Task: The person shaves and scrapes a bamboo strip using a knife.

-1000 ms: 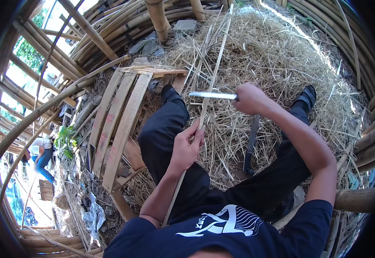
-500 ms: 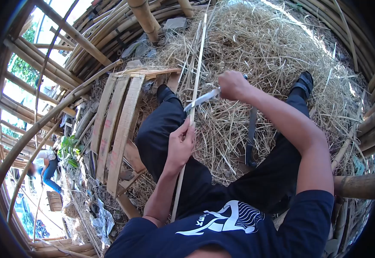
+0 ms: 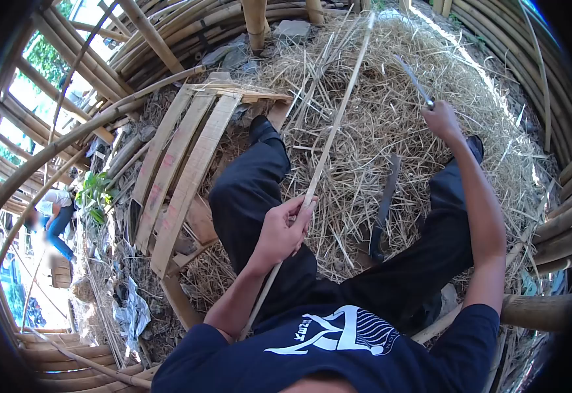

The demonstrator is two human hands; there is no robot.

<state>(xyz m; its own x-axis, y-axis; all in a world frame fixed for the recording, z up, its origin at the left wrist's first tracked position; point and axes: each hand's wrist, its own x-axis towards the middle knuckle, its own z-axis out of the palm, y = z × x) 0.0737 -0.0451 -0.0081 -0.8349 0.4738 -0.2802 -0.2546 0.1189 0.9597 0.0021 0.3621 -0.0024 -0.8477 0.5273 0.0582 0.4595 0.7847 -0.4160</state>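
Note:
My left hand (image 3: pixel 285 229) is closed around a long, thin bamboo strip (image 3: pixel 335 124). The strip slants from beside my left arm up over the straw, its far end near the top of the view. Out to the right, my right hand (image 3: pixel 442 120) grips a knife (image 3: pixel 414 82) by its handle, the blade pointing up and left, apart from the strip. Between my legs a dark machete-like blade (image 3: pixel 385 203) lies on the shavings, its black handle toward me.
A slatted wooden crate (image 3: pixel 191 170) stands beside my left leg. Straw-like bamboo shavings (image 3: pixel 423 39) pile up ahead. Bamboo poles (image 3: pixel 256 26) frame the place, and one pole (image 3: pixel 541 311) lies by my right elbow. Another person (image 3: pixel 57 219) bends over at far left.
My right hand has swung the knife away from the strip, up and to the right. The strip's far end has tilted rightward, with my left hand still on it. The view has shifted slightly.

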